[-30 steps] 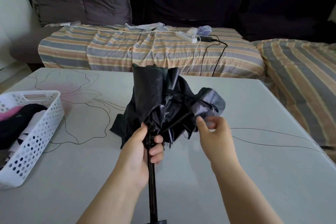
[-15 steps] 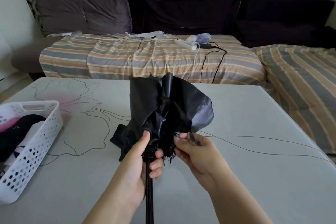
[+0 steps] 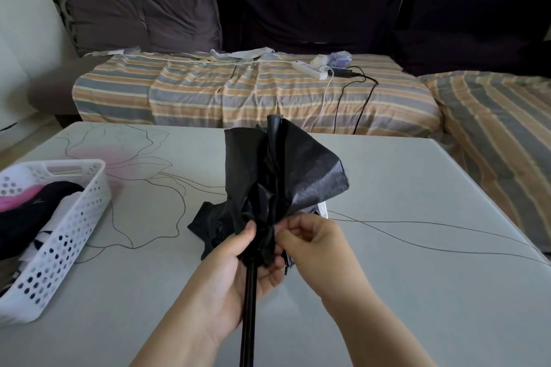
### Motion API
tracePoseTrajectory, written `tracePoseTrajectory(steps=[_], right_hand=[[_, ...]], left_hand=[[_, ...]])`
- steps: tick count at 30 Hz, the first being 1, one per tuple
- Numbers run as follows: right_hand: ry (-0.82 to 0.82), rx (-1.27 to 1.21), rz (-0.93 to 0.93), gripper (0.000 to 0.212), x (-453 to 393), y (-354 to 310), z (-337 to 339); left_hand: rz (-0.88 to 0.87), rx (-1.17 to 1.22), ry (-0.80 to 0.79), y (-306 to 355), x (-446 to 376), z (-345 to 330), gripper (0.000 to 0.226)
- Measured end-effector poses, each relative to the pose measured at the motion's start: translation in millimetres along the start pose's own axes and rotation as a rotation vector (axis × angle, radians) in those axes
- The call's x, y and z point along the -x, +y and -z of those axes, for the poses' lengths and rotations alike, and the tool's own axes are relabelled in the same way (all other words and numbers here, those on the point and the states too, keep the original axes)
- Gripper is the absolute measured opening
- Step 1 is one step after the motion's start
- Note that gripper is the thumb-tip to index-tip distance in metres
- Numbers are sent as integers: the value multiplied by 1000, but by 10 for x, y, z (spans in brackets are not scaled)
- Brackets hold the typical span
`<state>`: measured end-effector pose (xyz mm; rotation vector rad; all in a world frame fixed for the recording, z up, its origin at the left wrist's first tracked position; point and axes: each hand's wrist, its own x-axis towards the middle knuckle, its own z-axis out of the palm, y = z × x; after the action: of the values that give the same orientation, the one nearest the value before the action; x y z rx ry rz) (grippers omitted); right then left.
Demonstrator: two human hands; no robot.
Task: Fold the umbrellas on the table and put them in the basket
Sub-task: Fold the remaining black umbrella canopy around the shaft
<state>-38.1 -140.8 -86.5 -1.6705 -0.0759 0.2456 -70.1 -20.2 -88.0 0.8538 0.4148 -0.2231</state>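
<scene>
One black umbrella (image 3: 277, 182) is held upright above the middle of the desk (image 3: 417, 247), its canopy bunched and half gathered, its shaft running down out of the bottom edge of the view. Two hands work it: the left hand (image 3: 235, 271) has its grip clamped around the shaft and the lower folds of fabric, thumb up against the cloth, while the right hand (image 3: 313, 241) pinches a fold of canopy between thumb and curled fingers just beside the left. A second dark piece of fabric (image 3: 208, 225) lies flat on the desk directly behind the left hand; whether it belongs to the same umbrella cannot be told.

One white perforated basket (image 3: 68, 232) sits at the desk's left edge, well apart from the hands, holding dark, pink and white items whose count cannot be made out. No writing is readable anywhere. Open desk surface spreads to the right of the hands up to the right edge, and between the hands and the basket. Beyond the far edge stands a sofa (image 3: 253, 92) with a striped cover, carrying one white power strip (image 3: 310, 70) with cables.
</scene>
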Motion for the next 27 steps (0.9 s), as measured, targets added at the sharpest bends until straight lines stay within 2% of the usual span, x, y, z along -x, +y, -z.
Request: tracePoseTrajectory(steps=[3,7,11,16,17,20,23,25,27], right_hand=[[-32,117,25,23,25,-27,11],[-65,137,19,19,72,-52,-30],[105,211,105,30,149,-124,-27],[112,415,141,8,120,-72,-97],[136,406,141,4,94,-61,-84],[212,327,111,13,4,-49,19],[333,170,38,13,-73,-22,150],[449,160,-31,13,-112,19,279],[453,157,-116,19,-134,71,383]], left_hand=[[3,26,3,34,-12,22,34],[13,110,63,47,-40,28,32],[14,143,60,17,-56,2,35],[33,115,81,-55,-49,-55,44],[43,130,75,-56,-49,-59,44],[75,216,25,-31,-54,-36,44],[101,391,-53,23,-39,-11,39],[103,521,-111,59,-26,-1,44],[96,600,-157,72,-23,10,51]])
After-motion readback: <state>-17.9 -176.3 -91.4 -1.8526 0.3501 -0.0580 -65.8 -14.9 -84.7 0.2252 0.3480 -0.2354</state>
